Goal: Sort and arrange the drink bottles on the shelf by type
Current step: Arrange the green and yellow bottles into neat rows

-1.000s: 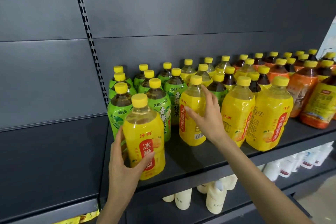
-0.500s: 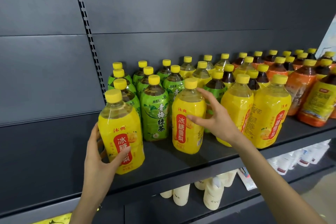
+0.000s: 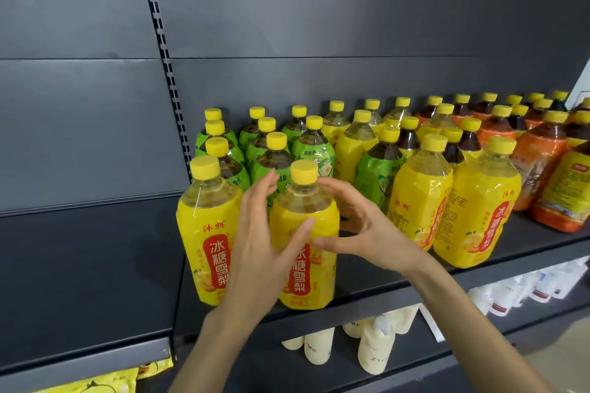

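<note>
Two yellow pear-drink bottles stand side by side at the front left of the dark shelf (image 3: 376, 298). The left yellow bottle (image 3: 207, 233) stands free. The second yellow bottle (image 3: 306, 210) is held between both hands: my left hand (image 3: 258, 258) wraps its left side with the thumb across the label, and my right hand (image 3: 364, 233) cups its right side with the fingers behind the neck. Green tea bottles (image 3: 274, 163) stand in rows behind them. One green bottle (image 3: 378, 175) stands among yellow bottles (image 3: 421, 198) further right.
Orange-labelled dark tea bottles (image 3: 539, 159) fill the right end of the shelf. A slotted upright (image 3: 162, 51) runs down the grey back wall. White pouches (image 3: 376, 348) lie on the lower shelf, and yellow packets (image 3: 95, 383) lie at the bottom left.
My left hand set its yellow bottle down at the shelf's front left and let go. My right hand slid the second yellow bottle left beside it, and my left hand now grips it too.
</note>
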Tool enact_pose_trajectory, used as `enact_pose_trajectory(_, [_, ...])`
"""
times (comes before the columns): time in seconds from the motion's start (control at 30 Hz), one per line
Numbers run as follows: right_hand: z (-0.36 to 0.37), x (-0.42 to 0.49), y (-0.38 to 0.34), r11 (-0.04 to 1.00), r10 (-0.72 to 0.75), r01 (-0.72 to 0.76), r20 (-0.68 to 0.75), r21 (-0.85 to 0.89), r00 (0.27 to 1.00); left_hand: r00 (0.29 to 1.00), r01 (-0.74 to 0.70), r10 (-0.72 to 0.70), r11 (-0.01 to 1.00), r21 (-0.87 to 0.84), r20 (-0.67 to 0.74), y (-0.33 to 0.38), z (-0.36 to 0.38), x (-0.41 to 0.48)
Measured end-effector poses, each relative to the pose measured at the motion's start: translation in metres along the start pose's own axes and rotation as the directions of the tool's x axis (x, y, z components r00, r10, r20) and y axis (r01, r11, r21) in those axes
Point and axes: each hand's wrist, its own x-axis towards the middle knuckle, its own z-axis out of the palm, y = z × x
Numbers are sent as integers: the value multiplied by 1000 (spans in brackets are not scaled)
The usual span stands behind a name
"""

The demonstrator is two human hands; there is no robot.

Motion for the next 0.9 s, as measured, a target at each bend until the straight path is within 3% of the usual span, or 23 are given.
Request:
enact_pose_trajectory(0.23, [-19, -2, -2, 997, 56, -59, 56, 55, 997, 974, 139, -135, 990, -9, 180, -11, 12, 13])
enact_pose_trajectory(0.3, [-32, 2, -1, 999, 38, -41, -141, -16, 989, 962, 162, -161, 987, 12, 219, -15, 7, 14])
enact_pose_trajectory(0.4, [-47, 16, 3, 988, -56, -23, -484, -155, 873, 955, 178, -189, 982, 69, 228, -16, 3, 15])
enact_pose_trajectory(0.5, [-57, 35, 2, 964, -109, -68, -616, -256, 780, 968, 166, -188, 977, 136, 169, -14, 5, 16])
enact_pose_trajectory(0.73, [-94, 72, -3, 944, 161, -298, -594, -140, 788, 974, 172, -194, 970, 175, 119, -13, 14, 14])
enact_pose_trajectory(0.9, [-108, 82, -6, 837, 233, -433, -498, -334, 835, 974, 172, -196, 967, 186, 116, -16, 16, 13])
